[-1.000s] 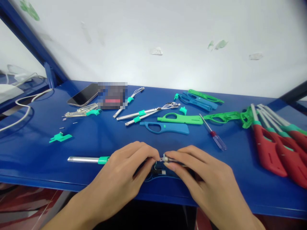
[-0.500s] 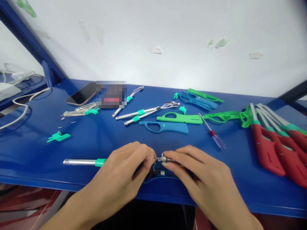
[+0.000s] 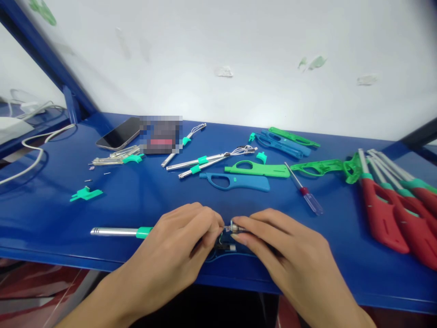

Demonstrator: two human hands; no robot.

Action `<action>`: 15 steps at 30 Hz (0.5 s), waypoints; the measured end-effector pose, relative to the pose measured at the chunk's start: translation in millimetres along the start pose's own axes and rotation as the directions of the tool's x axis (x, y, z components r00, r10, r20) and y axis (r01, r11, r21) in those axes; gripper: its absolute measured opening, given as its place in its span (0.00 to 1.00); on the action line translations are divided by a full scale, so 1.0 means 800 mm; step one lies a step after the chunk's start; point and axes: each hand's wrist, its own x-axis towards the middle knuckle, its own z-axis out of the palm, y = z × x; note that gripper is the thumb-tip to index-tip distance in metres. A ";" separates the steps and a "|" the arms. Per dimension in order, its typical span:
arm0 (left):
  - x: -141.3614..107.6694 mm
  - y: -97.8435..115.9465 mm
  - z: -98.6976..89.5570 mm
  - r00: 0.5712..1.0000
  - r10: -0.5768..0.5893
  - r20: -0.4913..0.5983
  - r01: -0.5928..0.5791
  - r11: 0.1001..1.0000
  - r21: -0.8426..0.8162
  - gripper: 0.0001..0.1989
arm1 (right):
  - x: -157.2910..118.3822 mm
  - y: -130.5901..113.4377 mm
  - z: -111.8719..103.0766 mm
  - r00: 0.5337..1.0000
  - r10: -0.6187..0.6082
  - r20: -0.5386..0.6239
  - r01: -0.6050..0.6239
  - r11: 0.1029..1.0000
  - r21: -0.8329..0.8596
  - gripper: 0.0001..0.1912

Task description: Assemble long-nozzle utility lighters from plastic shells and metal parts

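Observation:
Near the front edge of the blue table, my right hand (image 3: 290,255) pinches a small metal part (image 3: 236,227) between thumb and fingertips. My left hand (image 3: 184,246) is closed just left of it, its fingertips at the thin end of that part; what they grip is too small to name. Beneath both hands lies a blue casing (image 3: 232,256), mostly hidden, with a small black and white piece (image 3: 227,247) in it. A silver tube (image 3: 114,232) with a teal collar (image 3: 144,233) sticks out to the left from behind my left hand.
Behind my hands lie a blue handle shell (image 3: 251,182), a green one (image 3: 266,170), silver tubes with wires (image 3: 194,163) and a screwdriver (image 3: 309,198). Red lighters (image 3: 384,214) are piled at the right. A phone (image 3: 119,133) and teal piece (image 3: 85,193) are at the left.
The view has shifted slightly, so the things on the table appear a little further right. Both hands keep nearly the same pose around the small metal part.

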 end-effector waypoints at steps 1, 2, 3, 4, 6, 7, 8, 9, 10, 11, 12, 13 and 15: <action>0.000 0.000 0.000 1.000 0.004 0.000 -0.004 1.000 0.003 0.17 | 0.000 0.000 0.000 1.000 -0.002 0.000 0.002 1.000 -0.001 0.14; 0.000 0.000 0.000 1.000 0.013 0.004 -0.013 1.000 0.007 0.17 | 0.000 0.000 0.000 1.000 -0.005 0.001 0.005 1.000 -0.003 0.14; 0.000 0.000 0.000 1.000 0.022 0.006 -0.023 1.000 0.012 0.17 | 0.000 -0.001 0.000 1.000 -0.009 0.003 0.009 1.000 -0.006 0.14; 0.000 0.000 0.000 0.999 0.031 0.009 -0.032 0.999 0.016 0.17 | 0.000 -0.001 0.000 1.000 -0.011 0.004 0.011 1.000 -0.007 0.14; 0.000 -0.001 0.001 0.999 0.042 0.006 -0.042 0.999 0.021 0.17 | 0.000 0.000 0.000 1.000 -0.014 0.006 0.014 1.000 -0.007 0.14; -0.001 -0.001 0.001 0.999 0.044 0.003 -0.044 0.999 0.024 0.17 | 0.001 0.000 0.000 1.000 -0.015 0.007 0.015 1.000 -0.006 0.14; -0.001 -0.001 0.001 0.999 0.047 0.000 -0.047 0.999 0.027 0.17 | 0.001 0.000 0.000 1.000 -0.017 0.008 0.017 1.000 -0.007 0.15; -0.001 -0.002 0.002 0.999 0.050 -0.002 -0.050 0.998 0.030 0.16 | 0.001 0.001 0.000 1.000 -0.019 0.009 0.019 1.000 -0.010 0.15; -0.001 -0.002 0.002 0.999 0.053 -0.001 -0.053 0.998 0.032 0.16 | 0.002 0.001 0.001 1.000 -0.021 0.009 0.022 1.000 -0.014 0.15; -0.002 -0.002 0.002 0.998 0.055 -0.001 -0.055 0.998 0.035 0.16 | 0.002 0.001 0.001 1.000 -0.024 0.009 0.024 1.000 -0.016 0.15; -0.002 -0.002 0.003 0.998 0.058 -0.001 -0.058 0.998 0.037 0.16 | 0.003 0.001 0.001 1.000 -0.026 0.006 0.026 1.000 -0.017 0.15; -0.002 -0.002 0.003 0.998 0.058 -0.001 -0.058 0.998 0.037 0.16 | 0.004 0.001 0.000 1.000 -0.025 0.001 0.025 1.000 -0.015 0.16; -0.002 -0.002 0.003 0.998 0.060 0.003 -0.060 0.997 0.043 0.16 | 0.005 0.000 0.000 0.999 -0.032 -0.012 0.032 0.999 -0.009 0.17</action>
